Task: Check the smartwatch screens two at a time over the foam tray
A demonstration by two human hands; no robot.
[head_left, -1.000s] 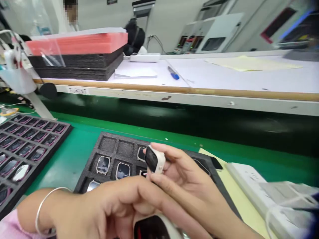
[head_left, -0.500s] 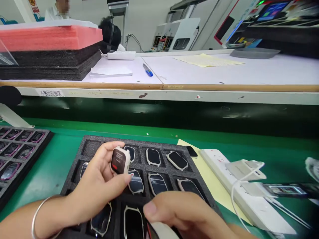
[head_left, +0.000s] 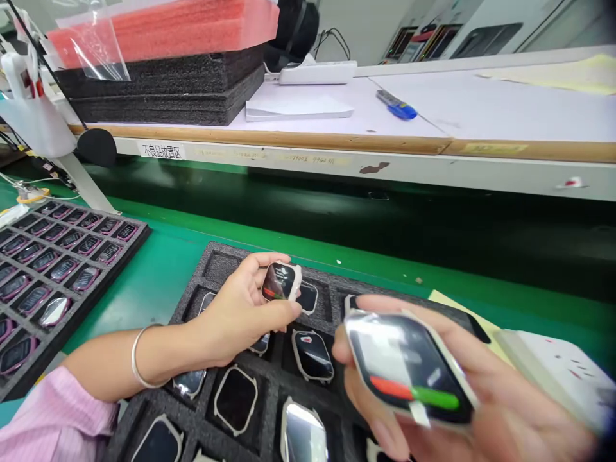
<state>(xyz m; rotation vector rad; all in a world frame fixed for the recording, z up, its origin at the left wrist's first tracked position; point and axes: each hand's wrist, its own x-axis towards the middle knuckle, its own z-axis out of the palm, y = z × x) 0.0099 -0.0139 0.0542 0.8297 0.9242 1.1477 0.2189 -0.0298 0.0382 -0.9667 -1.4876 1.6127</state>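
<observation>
My left hand (head_left: 238, 314) pinches a white smartwatch body (head_left: 280, 282) with a lit dark screen over the upper part of a black foam tray (head_left: 216, 264). My right hand (head_left: 486, 410) is raised close to the camera and grips a second watch body (head_left: 409, 369), whose screen shows a red and a green bar. Several more watch bodies lie face up in the tray's pockets, such as one (head_left: 312, 355) between my hands.
A second black tray (head_left: 58, 263) full of small screens sits at the left on the green mat. A white power strip (head_left: 563, 378) lies at the right. Behind runs a white bench with stacked foam sheets (head_left: 163, 70), paper and a blue pen (head_left: 397, 106).
My right hand has come up from the tray's front edge, lifting a watch body close to the camera. My left hand keeps its watch and has shifted right. The view turned left and down.
</observation>
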